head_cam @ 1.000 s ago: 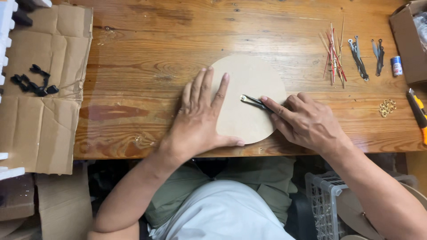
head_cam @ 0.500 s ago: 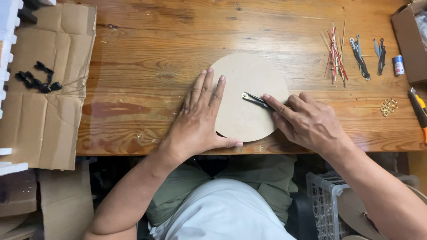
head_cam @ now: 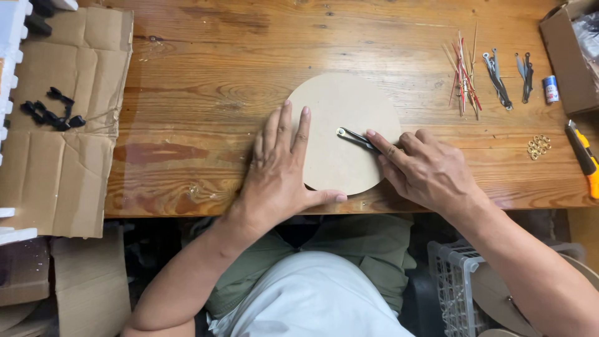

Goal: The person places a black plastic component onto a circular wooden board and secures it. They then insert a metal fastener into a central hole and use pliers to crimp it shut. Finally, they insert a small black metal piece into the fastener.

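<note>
Right hand (head_cam: 430, 167): grip pinched on a thin dark metal tool (head_cam: 355, 138), index finger laid along its shaft, ringed tip resting near the middle of the disc (head_cam: 343, 112). Left hand (head_cam: 279, 175): released, flat, fingers spread, palm on the desk with fingers and thumb pressing the disc's left and lower edge. Disc is round, pale tan, thin board, lying flat near the desk's front edge, slightly right of centre. Desk (head_cam: 206, 81): varnished wooden planks, knots and grain plain, reddish stain toward the left front. Flattened cardboard (head_cam: 56, 168) covers the left end, with small black parts (head_cam: 53, 112) on it. Far right: a bundle of thin sticks (head_cam: 463, 78), some red; two sets of dark metal tools (head_cam: 508, 76); a small cylinder (head_cam: 550, 88); a cluster of brass rings (head_cam: 538, 146); a yellow-and-black knife (head_cam: 583, 156), cut off by the frame edge. A cardboard box (head_cam: 564, 53) at the top right corner is only partly in view. Below the desk: a white crate (head_cam: 455, 281), more cardboard, dim floor, hard to make out. White pieces at the left edge are cut off; cannot tell what they are.
</note>
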